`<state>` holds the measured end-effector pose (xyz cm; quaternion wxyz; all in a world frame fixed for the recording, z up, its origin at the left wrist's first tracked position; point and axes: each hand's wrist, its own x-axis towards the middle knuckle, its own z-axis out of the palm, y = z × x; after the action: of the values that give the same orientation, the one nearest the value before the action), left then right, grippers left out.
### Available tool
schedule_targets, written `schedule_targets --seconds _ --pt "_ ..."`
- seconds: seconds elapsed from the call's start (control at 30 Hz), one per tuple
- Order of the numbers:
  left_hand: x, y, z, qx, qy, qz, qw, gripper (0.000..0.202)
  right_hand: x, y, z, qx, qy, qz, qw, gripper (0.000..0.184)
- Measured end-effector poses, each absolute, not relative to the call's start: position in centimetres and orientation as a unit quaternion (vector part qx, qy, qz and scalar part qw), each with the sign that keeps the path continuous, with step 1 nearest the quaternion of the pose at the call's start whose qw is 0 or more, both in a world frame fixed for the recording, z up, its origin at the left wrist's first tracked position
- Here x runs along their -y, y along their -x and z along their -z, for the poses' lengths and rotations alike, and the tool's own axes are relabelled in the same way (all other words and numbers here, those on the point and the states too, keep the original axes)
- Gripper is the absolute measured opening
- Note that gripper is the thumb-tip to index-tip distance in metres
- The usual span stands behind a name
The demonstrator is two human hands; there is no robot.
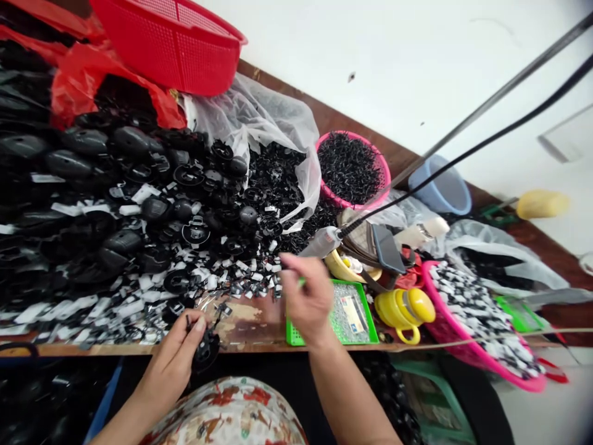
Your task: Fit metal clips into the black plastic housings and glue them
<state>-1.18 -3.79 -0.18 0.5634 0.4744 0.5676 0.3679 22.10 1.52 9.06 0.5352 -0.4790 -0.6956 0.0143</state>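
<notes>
My left hand (pixel 178 346) is closed around a black plastic part (pixel 207 351) at the table's front edge, its fingers pinching the upper end. Blurred by motion, my right hand (pixel 308 296) is over the near edge of a green tray (pixel 370 303), fingers curled. Just behind it is a grey electric screwdriver (pixel 322 242) on a black cord; whether the fingers touch it cannot be made out. Beside my left hand, a small dark piece (pixel 225 309) lies on the worn tabletop (pixel 250 321). Small white and black pieces (pixel 241 272) are scattered beyond it.
Black rounded shells (pixel 125 142) heap up on the left. A red basket (pixel 176 49) stands behind them. Farther right are a pink basin (pixel 354 170) of black pieces, a phone (pixel 388 248), a yellow mug (pixel 405 309) and a pink basket (pixel 482 364) of white and black parts.
</notes>
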Motion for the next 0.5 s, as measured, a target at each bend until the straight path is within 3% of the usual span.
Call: schedule_targets --seconds 0.1,0.2,0.27,0.37,0.5 --pt "3.7 0.9 0.1 -0.569 -0.487 -0.379 0.543 0.044 -2.5 -28.8 -12.0 0.448 0.491 0.098 0.74 0.018" --pt "3.5 0.3 -0.2 -0.557 -0.526 -0.382 0.517 0.04 -6.6 -33.6 -13.2 0.364 0.517 0.025 0.775 0.018" --pt "3.4 -0.3 -0.3 -0.548 -0.54 -0.398 0.5 0.038 -10.1 -34.8 -13.0 0.401 0.552 -0.082 0.727 0.024" --pt "3.4 -1.0 0.0 -0.535 -0.531 -0.44 0.488 0.036 -15.4 -34.1 -12.3 0.52 0.614 -0.208 0.557 0.041" --pt "3.3 -1.5 0.9 -0.552 -0.504 -0.458 0.481 0.036 -21.3 -30.9 -11.8 0.623 0.618 -0.242 0.415 0.036"
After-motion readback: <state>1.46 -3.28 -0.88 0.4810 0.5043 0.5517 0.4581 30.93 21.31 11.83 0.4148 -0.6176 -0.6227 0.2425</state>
